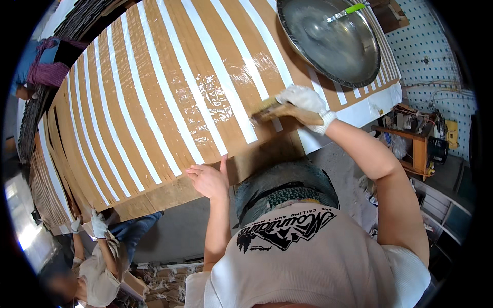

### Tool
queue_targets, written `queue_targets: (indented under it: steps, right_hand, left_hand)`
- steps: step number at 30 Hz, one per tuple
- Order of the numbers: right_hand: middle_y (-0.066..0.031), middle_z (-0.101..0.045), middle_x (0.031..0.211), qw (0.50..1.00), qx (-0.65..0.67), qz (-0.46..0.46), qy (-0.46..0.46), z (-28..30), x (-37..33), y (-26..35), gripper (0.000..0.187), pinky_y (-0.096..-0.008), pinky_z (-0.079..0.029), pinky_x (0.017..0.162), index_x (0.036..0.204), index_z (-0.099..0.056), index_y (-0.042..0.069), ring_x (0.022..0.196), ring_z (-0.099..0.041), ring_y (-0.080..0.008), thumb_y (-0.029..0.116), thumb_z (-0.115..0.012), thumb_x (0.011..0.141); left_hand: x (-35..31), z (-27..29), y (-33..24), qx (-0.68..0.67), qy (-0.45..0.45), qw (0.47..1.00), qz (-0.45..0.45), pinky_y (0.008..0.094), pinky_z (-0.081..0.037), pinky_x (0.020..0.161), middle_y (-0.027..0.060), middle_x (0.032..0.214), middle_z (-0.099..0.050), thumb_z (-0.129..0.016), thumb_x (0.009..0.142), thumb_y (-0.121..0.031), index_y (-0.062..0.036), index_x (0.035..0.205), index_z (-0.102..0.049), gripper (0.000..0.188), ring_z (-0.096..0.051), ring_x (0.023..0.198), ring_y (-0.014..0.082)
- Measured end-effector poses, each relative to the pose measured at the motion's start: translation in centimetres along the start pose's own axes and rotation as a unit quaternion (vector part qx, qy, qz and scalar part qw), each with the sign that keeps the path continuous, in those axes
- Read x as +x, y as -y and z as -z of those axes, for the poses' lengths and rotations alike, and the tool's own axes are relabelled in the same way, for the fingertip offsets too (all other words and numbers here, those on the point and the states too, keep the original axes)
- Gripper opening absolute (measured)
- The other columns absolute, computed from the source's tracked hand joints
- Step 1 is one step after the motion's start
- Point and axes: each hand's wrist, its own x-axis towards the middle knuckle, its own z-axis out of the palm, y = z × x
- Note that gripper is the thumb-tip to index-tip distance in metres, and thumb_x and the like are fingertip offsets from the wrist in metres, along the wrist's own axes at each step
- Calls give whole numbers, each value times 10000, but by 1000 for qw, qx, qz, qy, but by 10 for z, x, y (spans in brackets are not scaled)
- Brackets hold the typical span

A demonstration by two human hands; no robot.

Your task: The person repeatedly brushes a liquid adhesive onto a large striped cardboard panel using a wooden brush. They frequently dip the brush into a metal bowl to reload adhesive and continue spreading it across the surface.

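Right hand (303, 104): gloved, fingers closed around the wooden brush (288, 111), centre-right of the frame.
Brush: bristles toward the left, against the lower ends of the brown strips (233, 72).
Left hand (210, 179): bare, holding nothing, thumb apart from fingers, at the wooden board (159, 197), lower centre.
Strips: brown alternating with white strips (248, 134), shiny wet near the middle.
Bowl (328, 76): upper right, cloudy liquid, green handle (355, 8) sticking out.
Co-worker (100, 272): lower left, gloved.
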Motion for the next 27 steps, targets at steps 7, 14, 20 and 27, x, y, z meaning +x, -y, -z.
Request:
queue_targets:
  steps: [7, 14, 20, 27]
  right_hand:
    - [-75, -676, 976, 985, -45, 59, -157, -5, -18, -25, 216, -385, -489, 888, 1040, -671, 170, 975, -637, -281, 180, -574, 847]
    - [-92, -573, 1317, 957, -196, 20, -212, -24, -84, -60, 387, -477, -337, 1098, 1232, -584, 167, 1323, -459, -290, 128, -578, 848]
    - [-125, -598, 905, 925, 151, -165, -308, -42, -183, -82, 154, -399, -481, 759, 986, -581, 64, 844, -591, -276, 119, -624, 849]
    - [-120, -626, 751, 796, 309, -317, -413, -100, -324, -142, 232, -367, -518, 649, 826, -570, 57, 655, -608, -262, 207, -746, 812]
  left_hand:
    - [-17, -6, 22, -1, -6, 998, -68, 428, -427, 1050, 397, 1348, -458, -549, 837, -710, 194, 1348, -390, 1051, -469, 1290, 455]
    - [-48, -5, 40, -185, -22, 979, -80, 420, -433, 1033, 275, 1390, -499, -599, 914, -504, 56, 1397, -442, 756, -512, 1270, 388]
    - [-91, -13, -3, -423, 50, 898, -106, 393, -476, 966, 239, 1328, -579, -654, 923, -289, 43, 1346, -529, 553, -581, 1210, 343]
    - [-173, 21, -157, -478, 174, 819, -266, 378, -504, 938, 224, 1324, -585, -634, 937, -177, 53, 1361, -508, 498, -592, 1195, 302]
